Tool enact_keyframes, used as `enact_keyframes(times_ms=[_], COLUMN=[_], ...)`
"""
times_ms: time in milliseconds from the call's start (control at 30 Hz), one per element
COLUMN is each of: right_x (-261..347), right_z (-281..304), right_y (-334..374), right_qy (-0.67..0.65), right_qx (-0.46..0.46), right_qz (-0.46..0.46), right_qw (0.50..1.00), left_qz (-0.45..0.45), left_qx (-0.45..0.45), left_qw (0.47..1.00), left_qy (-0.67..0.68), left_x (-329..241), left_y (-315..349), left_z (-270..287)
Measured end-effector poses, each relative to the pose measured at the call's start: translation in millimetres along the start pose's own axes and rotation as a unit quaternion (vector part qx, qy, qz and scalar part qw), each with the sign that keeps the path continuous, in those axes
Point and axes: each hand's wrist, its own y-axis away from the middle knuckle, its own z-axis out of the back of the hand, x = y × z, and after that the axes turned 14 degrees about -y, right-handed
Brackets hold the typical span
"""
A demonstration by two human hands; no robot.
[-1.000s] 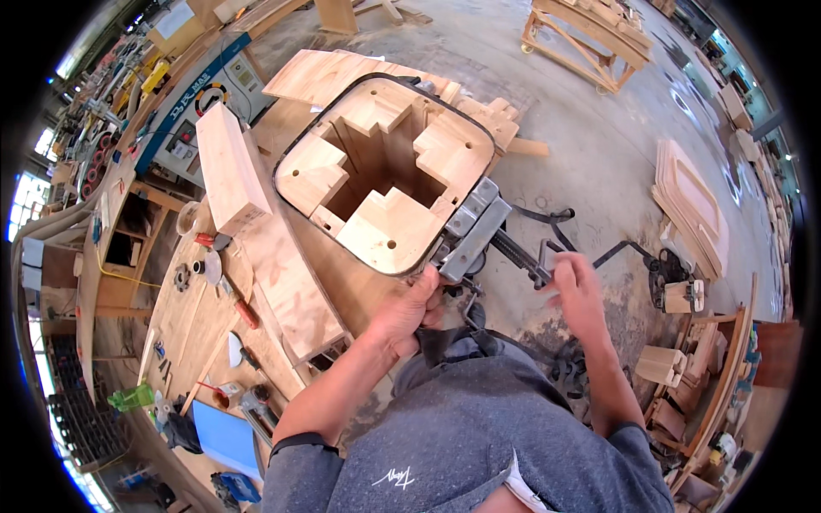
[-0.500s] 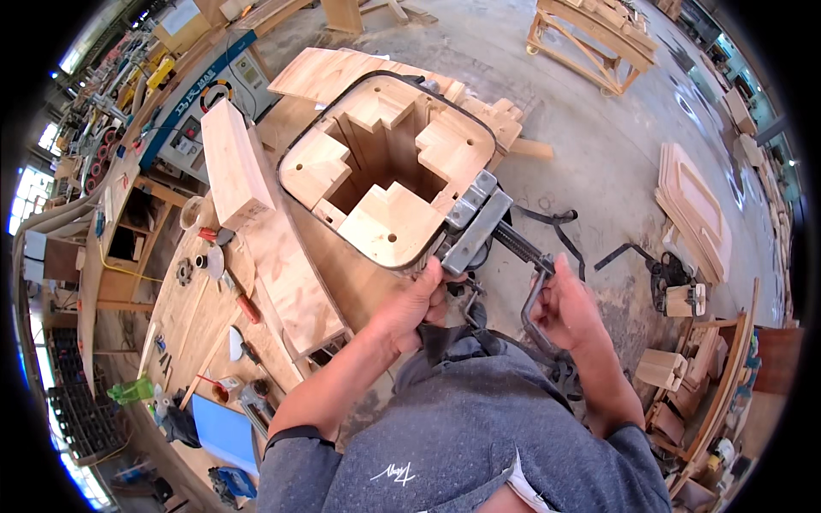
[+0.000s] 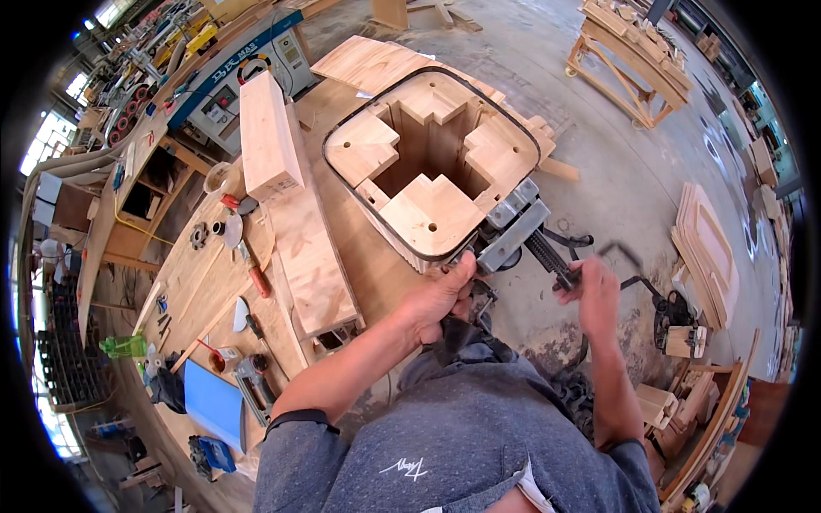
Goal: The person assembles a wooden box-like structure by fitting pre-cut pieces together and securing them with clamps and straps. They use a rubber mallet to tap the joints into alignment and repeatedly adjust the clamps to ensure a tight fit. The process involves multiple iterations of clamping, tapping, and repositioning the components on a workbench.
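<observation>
A rounded-square wooden column [image 3: 428,215], built of pale blocks round a cross-shaped hollow, has a black strap [image 3: 328,162] around its top edge. A metal band clamp [image 3: 514,237] sits at its near right corner, and a threaded screw [image 3: 545,250] runs out from it. My left hand [image 3: 442,299] is closed at the near corner, thumb against the strap, whose dark loose length hangs below the fingers. At the screw's outer end my right hand [image 3: 593,291] has its fingers curled round the bent crank handle [image 3: 623,250]; part of the handle is hidden.
To the left, a long wooden beam [image 3: 269,141] rests on a wide board [image 3: 312,274]. The workbench holds a red-handled tool [image 3: 255,272], a knife [image 3: 242,315] and a blue sheet [image 3: 214,403]. Carved panels [image 3: 705,248] lie on the floor at right; a wooden cart [image 3: 629,68] stands beyond.
The crank handle has swung from pointing toward me to pointing away, with my right hand turning at the screw's end. My left hand stays at the corner. The whole view has shifted slightly.
</observation>
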Motion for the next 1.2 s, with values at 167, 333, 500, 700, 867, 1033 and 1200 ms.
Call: enact_keyframes(times_ms=[167,333,500,700,867,1033,1200], right_x=[-0.2,73.2,150.5,161.7,115.8,133.0,74.9], right_z=[18.7,20.5,-74.0,-211.9,-251.3,-259.1,-255.7], right_y=[-11.5,-9.1,-96.8,-212.1,-272.2,-288.1,-313.0], right_qy=[-0.079,0.164,0.263,0.354,0.474,0.416,0.428], right_qx=[0.044,0.093,0.114,0.187,0.305,0.321,0.369], right_qz=[-0.245,-0.053,0.267,0.493,0.278,0.304,0.245], right_qw=[0.965,0.981,0.920,0.772,0.778,0.794,0.787], left_qz=[0.014,0.000,0.000,-0.007,-0.042,-0.037,-0.033], left_qx=[-0.035,-0.036,-0.047,-0.059,-0.058,-0.032,-0.044], left_qw=[0.999,0.999,0.999,0.998,0.997,0.999,0.997], left_qy=[-0.001,-0.023,-0.027,-0.010,0.007,0.022,-0.052], left_x=[-0.9,0.7,0.2,1.9,12.5,11.5,14.8], left_y=[-7.1,-1.4,-1.0,0.0,-8.0,-3.5,-8.3], left_z=[-1.4,-2.4,-2.7,-5.4,-3.2,1.7,2.1])
